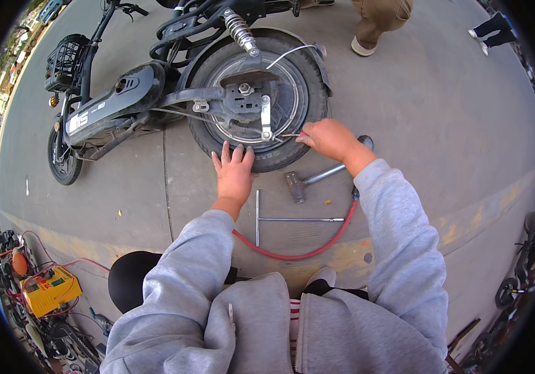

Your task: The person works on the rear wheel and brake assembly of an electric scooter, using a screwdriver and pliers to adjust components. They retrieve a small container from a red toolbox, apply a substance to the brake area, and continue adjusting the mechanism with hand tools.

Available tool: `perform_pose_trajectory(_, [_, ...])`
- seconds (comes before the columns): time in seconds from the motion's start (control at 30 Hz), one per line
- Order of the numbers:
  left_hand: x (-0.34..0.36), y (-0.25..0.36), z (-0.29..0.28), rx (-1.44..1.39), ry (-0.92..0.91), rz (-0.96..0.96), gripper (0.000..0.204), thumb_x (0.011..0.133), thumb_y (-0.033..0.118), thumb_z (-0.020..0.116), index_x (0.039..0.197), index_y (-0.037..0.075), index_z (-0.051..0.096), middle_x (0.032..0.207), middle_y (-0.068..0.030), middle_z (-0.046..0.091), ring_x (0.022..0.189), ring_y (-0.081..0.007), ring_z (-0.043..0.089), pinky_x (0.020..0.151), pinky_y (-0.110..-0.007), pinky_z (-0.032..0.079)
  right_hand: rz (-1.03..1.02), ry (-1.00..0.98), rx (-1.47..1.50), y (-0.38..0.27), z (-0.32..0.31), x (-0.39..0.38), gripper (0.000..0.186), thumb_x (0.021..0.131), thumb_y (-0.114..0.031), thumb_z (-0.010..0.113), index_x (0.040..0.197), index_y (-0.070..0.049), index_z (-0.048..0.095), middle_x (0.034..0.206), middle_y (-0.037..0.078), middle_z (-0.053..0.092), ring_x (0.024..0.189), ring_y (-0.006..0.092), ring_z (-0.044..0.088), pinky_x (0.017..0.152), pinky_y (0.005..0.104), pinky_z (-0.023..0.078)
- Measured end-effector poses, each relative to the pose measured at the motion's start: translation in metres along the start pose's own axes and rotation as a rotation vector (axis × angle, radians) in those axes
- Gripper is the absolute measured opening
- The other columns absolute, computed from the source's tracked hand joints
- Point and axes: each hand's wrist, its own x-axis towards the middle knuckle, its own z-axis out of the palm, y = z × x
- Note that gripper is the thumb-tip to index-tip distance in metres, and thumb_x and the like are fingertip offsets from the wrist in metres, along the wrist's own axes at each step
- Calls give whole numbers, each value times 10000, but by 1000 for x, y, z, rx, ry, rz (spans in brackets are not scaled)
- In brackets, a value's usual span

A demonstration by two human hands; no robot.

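A dark electric scooter [121, 93] stands in front of me, its rear wheel [314, 93] nearest my hands. My left hand [235, 174] lies with fingers spread on the lower part of the black tyre. In my closed right hand [329, 138] is a slim screwdriver [290, 135] with a reddish handle, mostly covered by my fingers. Its thin shaft points left, close to the lower end of a silver brake arm [266, 118] at the hub. Whether the tip touches anything is too small to tell.
Below the wheel lie a hammer [295, 186], a T-shaped wrench [298, 219] and a red hose [292, 256]. A black round seat [131, 280] and a yellow box [52, 292] with red cables are at lower left. Another person's shoe [364, 47] stands beyond the wheel.
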Motion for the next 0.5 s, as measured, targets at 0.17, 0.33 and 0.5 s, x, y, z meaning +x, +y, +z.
perform_pose_trajectory(0.17, [0,0,-5,-34,-19,3,693,701,243,818,1325,158,529,1392,-90,485,1400,-408,313,1114,-673,218,-127,-12,-166,2,-9,4,369,912,-415,602,819,-58,620,745,163,675,698,381,650,631,473,514])
perform_pose_trajectory(0.33, [3,12,-26,-9,-55,-47,586,738,244,793,1263,109,572,1293,-91,537,1352,-372,379,1113,-601,269,87,5,12,-5,-15,2,393,892,-425,620,815,-44,672,793,176,685,781,386,660,690,502,509])
perform_pose_trajectory(0.5, [18,27,-53,-164,213,115,385,776,247,748,1118,104,644,1066,-51,634,1124,-279,548,1006,-474,368,181,-2,133,-11,-14,-7,380,913,-391,610,837,-23,665,822,221,666,805,431,629,700,518,486])
